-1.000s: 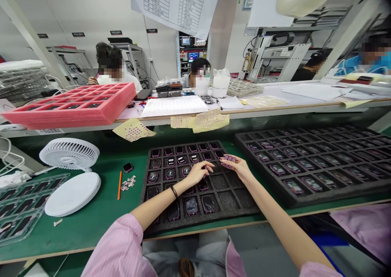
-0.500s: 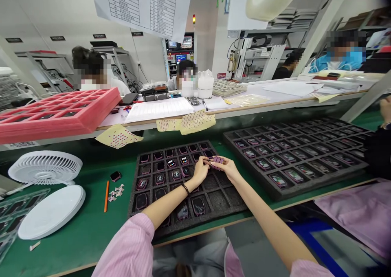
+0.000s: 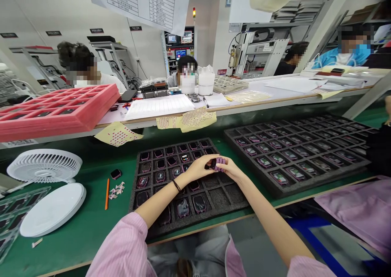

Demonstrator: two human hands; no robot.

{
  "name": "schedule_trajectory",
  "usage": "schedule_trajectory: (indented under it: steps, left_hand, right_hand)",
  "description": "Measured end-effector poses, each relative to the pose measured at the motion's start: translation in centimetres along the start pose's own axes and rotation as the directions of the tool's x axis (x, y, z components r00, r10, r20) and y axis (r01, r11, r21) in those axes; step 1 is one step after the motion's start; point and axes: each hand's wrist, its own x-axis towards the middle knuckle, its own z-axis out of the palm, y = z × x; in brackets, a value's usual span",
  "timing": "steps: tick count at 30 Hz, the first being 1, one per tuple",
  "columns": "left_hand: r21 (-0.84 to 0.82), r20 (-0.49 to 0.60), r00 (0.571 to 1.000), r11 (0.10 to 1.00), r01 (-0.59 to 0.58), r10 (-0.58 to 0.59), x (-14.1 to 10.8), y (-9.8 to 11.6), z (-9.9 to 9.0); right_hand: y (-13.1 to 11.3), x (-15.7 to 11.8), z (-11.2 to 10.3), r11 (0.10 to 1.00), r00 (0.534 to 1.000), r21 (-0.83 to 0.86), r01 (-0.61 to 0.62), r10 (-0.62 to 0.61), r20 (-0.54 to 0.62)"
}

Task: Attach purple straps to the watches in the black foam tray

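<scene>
A green worktop spreads across the lower view, with a white raised shelf running above its back edge. To the right on the worktop sits a large black foam tray, most of its visible compartments filled with smartwatches. Just left of it, in front of the person, is a smaller charcoal foam tray, also gridded; watches fill its left and rear cells, while several cells toward the right front show bare foam. On the shelf's left end stands a red foam tray. A white desk fan with a round base stands at the left of the worktop.

Above the charcoal tray, the left hand and right hand meet. The right hand grips a short row of purple watch cases; the left curls its fingers around the row's dark-faced left end. Left of the tray lie an orange stick, a loose smartwatch just beside it, and a scatter of small pale strips.
</scene>
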Motion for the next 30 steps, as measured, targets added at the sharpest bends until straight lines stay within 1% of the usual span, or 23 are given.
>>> schedule_trajectory:
  steps: [2, 4, 6, 8, 10, 11, 12, 13, 14, 16, 18, 20, 22, 25, 27, 30]
  left_hand:
    - [0.027, -0.004, 1.0, 1.0, 0.016, -0.016, 0.1, 0.3, -0.2]
    - [0.077, -0.031, 0.999, 0.996, 0.034, -0.031, 0.1, 0.7, -0.4]
    - [0.14, -0.067, 0.997, 0.989, 0.049, -0.04, 0.1, 1.0, -0.5]
    - [0.204, -0.084, 0.995, 0.977, 0.068, -0.052, -0.3, 1.4, -0.7]
    - [0.277, -0.051, 0.995, 0.956, 0.092, -0.081, -0.9, 1.7, -0.8]
    - [0.317, -0.02, 0.995, 0.943, 0.102, -0.1, -1.4, 1.8, -0.7]
    - [0.352, 0.017, 0.992, 0.93, 0.109, -0.123, -1.9, 1.9, -0.6]
    - [0.377, 0.05, 0.988, 0.919, 0.118, -0.147, -2.3, 1.9, -0.5]
    - [0.392, 0.074, 0.982, 0.91, 0.13, -0.173, -2.7, 1.9, -0.3]
    - [0.404, 0.078, 0.973, 0.899, 0.168, -0.217, -3.3, 2.0, 0.0]
    - [0.417, 0.049, 0.97, 0.887, 0.196, -0.238, -3.2, 2.1, 0.3]
    - [0.439, 0.034, 0.973, 0.878, 0.192, -0.23, -2.6, 2.4, 0.6]
    - [0.443, 0.037, 0.977, 0.88, 0.172, -0.21, -1.7, 2.6, 1.3]
    - [0.427, 0.065, 0.981, 0.893, 0.139, -0.184, -0.3, 2.5, 3.1]
    - [0.438, 0.076, 0.979, 0.889, 0.137, -0.189, 0.4, 2.1, 4.6]
    - [0.463, 0.048, 0.985, 0.877, 0.125, -0.166, 0.8, 1.2, 6.3]
  right_hand:
    - [0.0, -0.1, 0.2, 1.0, 0.999, -0.002, -0.027, 0.027, 0.046]
    - [0.1, -0.1, 0.2, 0.999, 0.998, -0.007, -0.046, 0.047, 0.04]
    - [0.2, 0.2, 0.2, 0.999, 0.999, -0.015, -0.044, 0.044, -0.021]
    - [0.2, 0.7, 0.0, 1.0, 0.994, -0.011, -0.014, 0.013, -0.104]
    - [0.3, 1.2, -0.3, 0.999, 0.981, -0.008, 0.039, -0.04, -0.19]
    - [0.4, 1.5, -0.5, 0.997, 0.973, -0.035, 0.064, -0.07, -0.221]
    - [0.5, 1.9, -0.7, 0.99, 0.964, -0.112, 0.084, -0.11, -0.242]
    - [0.7, 2.2, -0.8, 0.969, 0.957, -0.226, 0.096, -0.152, -0.247]
    - [0.9, 2.5, -1.0, 0.93, 0.954, -0.354, 0.098, -0.189, -0.232]
    - [1.3, 3.2, -1.2, 0.82, 0.954, -0.564, 0.099, -0.24, -0.181]
    - [1.6, 3.7, -1.5, 0.746, 0.952, -0.657, 0.108, -0.268, -0.148]
    - [1.8, 4.1, -1.9, 0.712, 0.947, -0.692, 0.122, -0.291, -0.133]
    - [1.9, 4.2, -2.3, 0.683, 0.942, -0.718, 0.132, -0.313, -0.125]
    - [2.0, 4.1, -3.2, 0.675, 0.936, -0.725, 0.14, -0.328, -0.125]
    - [1.9, 3.9, -3.6, 0.681, 0.935, -0.717, 0.146, -0.332, -0.125]
    - [1.8, 3.6, -3.8, 0.682, 0.938, -0.713, 0.162, -0.33, -0.103]
